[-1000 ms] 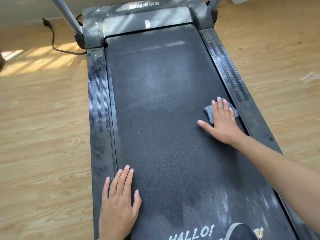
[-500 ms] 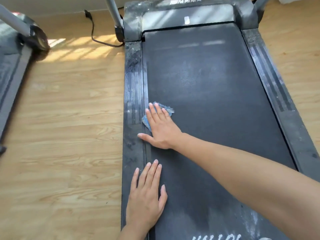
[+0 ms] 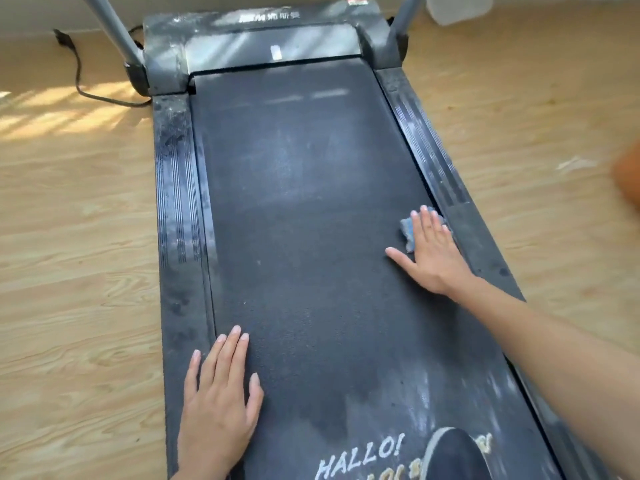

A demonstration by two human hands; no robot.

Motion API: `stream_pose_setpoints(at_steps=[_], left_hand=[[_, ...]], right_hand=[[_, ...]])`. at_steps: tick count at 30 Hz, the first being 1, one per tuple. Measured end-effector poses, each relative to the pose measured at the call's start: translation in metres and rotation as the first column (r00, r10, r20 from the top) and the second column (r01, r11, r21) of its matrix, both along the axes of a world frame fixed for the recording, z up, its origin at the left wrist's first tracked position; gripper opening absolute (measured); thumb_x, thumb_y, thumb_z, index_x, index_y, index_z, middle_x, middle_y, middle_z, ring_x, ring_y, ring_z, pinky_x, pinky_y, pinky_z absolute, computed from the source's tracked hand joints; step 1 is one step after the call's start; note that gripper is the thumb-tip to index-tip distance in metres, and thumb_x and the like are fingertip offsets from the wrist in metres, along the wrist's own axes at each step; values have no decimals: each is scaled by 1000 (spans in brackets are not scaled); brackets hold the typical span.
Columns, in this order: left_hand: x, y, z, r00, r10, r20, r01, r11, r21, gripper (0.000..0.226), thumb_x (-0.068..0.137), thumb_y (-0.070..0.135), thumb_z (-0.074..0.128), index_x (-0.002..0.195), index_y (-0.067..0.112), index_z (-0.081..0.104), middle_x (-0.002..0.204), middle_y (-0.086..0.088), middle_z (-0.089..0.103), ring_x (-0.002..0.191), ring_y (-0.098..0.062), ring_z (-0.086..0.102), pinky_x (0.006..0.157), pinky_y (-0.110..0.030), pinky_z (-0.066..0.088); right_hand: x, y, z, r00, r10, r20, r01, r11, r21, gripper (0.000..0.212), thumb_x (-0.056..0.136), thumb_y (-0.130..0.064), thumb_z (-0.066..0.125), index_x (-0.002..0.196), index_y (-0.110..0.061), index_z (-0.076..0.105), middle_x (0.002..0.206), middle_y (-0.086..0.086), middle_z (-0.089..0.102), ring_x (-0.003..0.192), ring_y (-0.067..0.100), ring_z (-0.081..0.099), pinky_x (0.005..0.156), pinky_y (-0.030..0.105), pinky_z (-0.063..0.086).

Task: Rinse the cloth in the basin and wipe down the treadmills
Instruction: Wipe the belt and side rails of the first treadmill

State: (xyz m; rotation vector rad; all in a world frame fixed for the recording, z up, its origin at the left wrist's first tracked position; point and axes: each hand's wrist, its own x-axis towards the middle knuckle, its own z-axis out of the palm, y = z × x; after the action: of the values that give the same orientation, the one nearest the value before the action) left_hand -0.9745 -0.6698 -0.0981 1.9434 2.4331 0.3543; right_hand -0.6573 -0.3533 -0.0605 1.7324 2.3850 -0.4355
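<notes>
A dusty black treadmill belt [image 3: 304, 220] fills the middle of the view, with grey side rails. My right hand [image 3: 433, 254] lies flat with straight fingers on a small blue cloth [image 3: 408, 232], pressing it onto the belt beside the right rail [image 3: 433, 161]. Most of the cloth is hidden under the palm and fingers. My left hand [image 3: 220, 400] rests flat on the belt's near left edge, fingers straight, holding nothing. The belt nearer to me looks darker than the greyish far part.
The motor cover [image 3: 256, 39] and two grey uprights [image 3: 110, 32] stand at the far end. A black power cable [image 3: 90, 93] lies on the wooden floor at the left. A dark shoe toe [image 3: 450, 455] sits on the belt's near end, beside white "HALLO!" lettering [image 3: 360, 455].
My right hand has slid the cloth across the belt, from the right rail to the left rail and back to the right rail. The left hand has stayed flat in place.
</notes>
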Motion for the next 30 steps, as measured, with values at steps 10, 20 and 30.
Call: stream_pose_setpoints(at_steps=[10, 20, 30], left_hand=[[2, 2, 2, 999, -14, -38, 13, 1000, -25, 62, 102, 36, 44, 159, 10, 49, 169, -3, 40, 153, -25, 44, 126, -57, 31], [-2, -3, 1, 996, -16, -87, 12, 998, -54, 57, 102, 33, 44, 147, 2, 58, 152, -12, 58, 149, -30, 48, 125, -59, 32], [0, -3, 0, 1000, -21, -17, 20, 999, -34, 63, 103, 36, 38, 159, 8, 47, 168, -6, 43, 152, -29, 45, 128, -58, 27]], right_hand=[[-81, -67, -6, 993, 34, -112, -41, 997, -62, 115, 88, -90, 14, 162, -8, -17, 167, 8, -33, 150, 21, -39, 126, 47, -15], [-228, -143, -6, 723, 675, -148, -686, 726, -38, 80, 108, -61, 23, 166, -10, 1, 173, 7, -13, 157, 18, -21, 130, 42, -3], [31, -73, 5, 997, -78, 28, 80, 994, -81, 104, 91, -86, 15, 164, -18, -16, 169, -3, -28, 154, 11, -29, 130, 46, 1]])
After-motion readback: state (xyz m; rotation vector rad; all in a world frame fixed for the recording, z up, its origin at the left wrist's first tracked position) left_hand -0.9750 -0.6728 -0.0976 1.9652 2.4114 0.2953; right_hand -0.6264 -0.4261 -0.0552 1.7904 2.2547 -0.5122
